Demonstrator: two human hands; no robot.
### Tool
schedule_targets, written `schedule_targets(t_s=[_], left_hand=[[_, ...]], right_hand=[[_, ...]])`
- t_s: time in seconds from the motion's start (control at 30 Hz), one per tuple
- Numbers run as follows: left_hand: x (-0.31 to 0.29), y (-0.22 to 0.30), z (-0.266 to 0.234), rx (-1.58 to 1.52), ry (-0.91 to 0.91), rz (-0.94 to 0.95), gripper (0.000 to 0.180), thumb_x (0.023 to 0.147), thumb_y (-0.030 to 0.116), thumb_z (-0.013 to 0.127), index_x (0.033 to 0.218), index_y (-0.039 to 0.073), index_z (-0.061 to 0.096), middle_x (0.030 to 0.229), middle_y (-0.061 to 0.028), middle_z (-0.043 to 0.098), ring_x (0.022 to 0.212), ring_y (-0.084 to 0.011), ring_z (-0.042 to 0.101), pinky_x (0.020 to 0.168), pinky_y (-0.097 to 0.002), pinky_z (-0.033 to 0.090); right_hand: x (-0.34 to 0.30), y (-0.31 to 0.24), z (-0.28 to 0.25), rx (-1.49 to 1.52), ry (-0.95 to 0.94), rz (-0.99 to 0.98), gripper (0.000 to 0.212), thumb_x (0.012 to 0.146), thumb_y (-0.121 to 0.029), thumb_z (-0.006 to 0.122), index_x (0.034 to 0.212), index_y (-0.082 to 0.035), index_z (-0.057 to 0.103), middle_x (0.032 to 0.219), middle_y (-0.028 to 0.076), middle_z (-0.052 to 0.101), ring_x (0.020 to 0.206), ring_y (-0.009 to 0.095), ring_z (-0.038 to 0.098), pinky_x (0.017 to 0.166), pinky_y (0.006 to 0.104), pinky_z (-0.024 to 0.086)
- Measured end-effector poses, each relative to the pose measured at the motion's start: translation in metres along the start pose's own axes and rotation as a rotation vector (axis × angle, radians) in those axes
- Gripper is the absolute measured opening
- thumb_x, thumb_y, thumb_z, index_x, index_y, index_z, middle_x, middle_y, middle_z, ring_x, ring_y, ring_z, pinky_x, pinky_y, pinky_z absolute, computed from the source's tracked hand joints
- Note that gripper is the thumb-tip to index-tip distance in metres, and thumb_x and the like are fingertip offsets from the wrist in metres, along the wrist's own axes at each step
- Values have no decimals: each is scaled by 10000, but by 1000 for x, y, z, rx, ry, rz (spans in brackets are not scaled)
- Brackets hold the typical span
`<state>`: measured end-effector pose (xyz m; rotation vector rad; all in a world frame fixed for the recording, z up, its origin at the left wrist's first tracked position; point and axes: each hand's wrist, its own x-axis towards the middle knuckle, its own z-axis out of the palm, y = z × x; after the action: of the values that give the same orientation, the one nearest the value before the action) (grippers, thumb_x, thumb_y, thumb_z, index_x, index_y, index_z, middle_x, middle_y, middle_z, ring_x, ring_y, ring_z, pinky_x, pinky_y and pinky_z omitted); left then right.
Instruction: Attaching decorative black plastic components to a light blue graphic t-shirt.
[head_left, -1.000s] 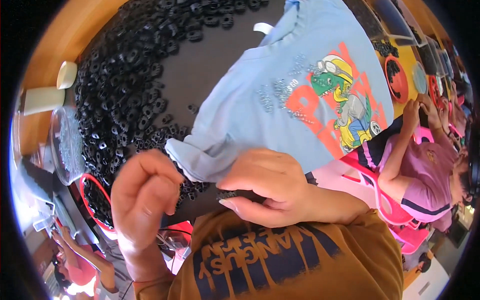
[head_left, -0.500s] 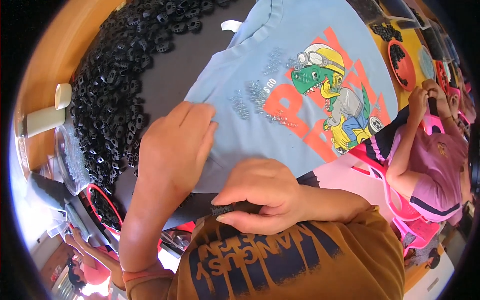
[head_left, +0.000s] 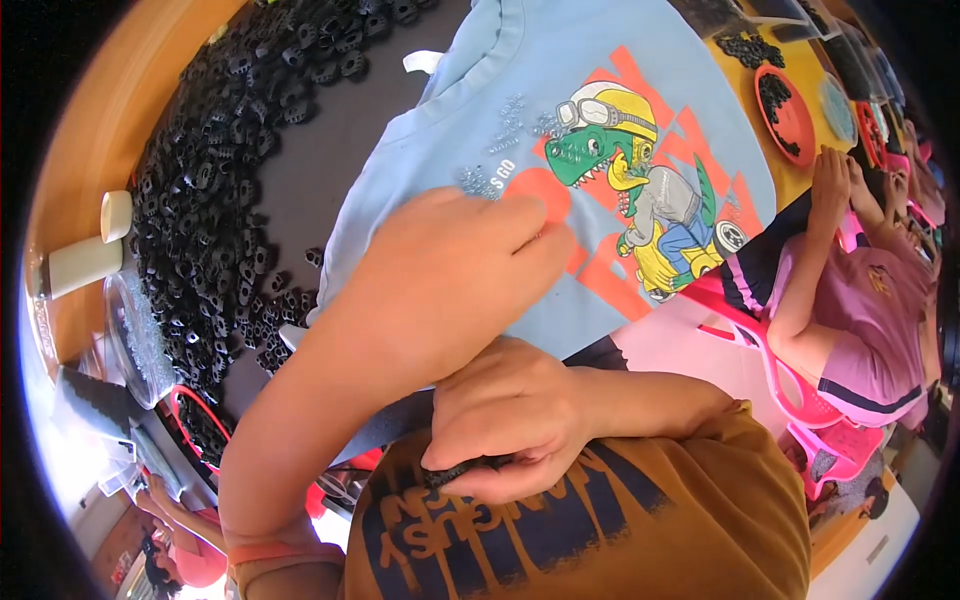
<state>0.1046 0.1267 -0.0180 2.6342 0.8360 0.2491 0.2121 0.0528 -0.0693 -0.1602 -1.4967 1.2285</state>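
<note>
Holds the left hand (head_left: pixel 470 275) over the light blue T-shirt (head_left: pixel 465 125), palm down, fingers curled, near a cluster of small metal springs (head_left: pixel 477 183) on the cloth. Cannot tell whether pinching anything there, with fingertips hidden from view. Pinches a small black piece (head_left: pixel 440 477) between thumb and index finger of the right hand (head_left: pixel 510 415), just below the left wrist and in front of the brown shirt (head_left: pixel 640 520). Has a large heap of similar black parts (head_left: pixel 205 200) to the left on the dark tabletop (head_left: pixel 325 170), beside a clear round tub (head_left: pixel 140 340). Also has, farther right, an orange-red bowl (head_left: pixel 795 130) on a yellow surface (head_left: pixel 752 75), near a co-worker in a purple top (head_left: pixel 865 320).
</note>
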Motion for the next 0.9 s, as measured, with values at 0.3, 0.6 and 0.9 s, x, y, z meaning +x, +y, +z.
schedule_targets(t_s=[0.3,0.6,0.9], left_hand=[[-2,-4,-4,62,25,46,111,735,88,582,839,49,587,719,-57,533,613,-217,530,548,-321,409],[-77,26,-42,-1484,368,-776,105,874,84,543,943,8,522,802,12,529,722,-28,473,597,-162,338],[-107,40,-31,-1542,605,-720,139,911,109,499,1010,14,481,812,-12,542,690,-43,493,581,-167,360]], right_hand=[[1,-2,-3,68,45,-5,185,700,-27,695,874,-3,636,704,69,611,559,220,569,503,310,416],[10,-21,0,646,397,564,246,857,19,596,1101,10,561,931,61,633,851,87,594,754,216,467],[20,-17,25,654,359,655,240,883,21,560,1122,24,537,966,89,637,890,100,606,772,222,480]])
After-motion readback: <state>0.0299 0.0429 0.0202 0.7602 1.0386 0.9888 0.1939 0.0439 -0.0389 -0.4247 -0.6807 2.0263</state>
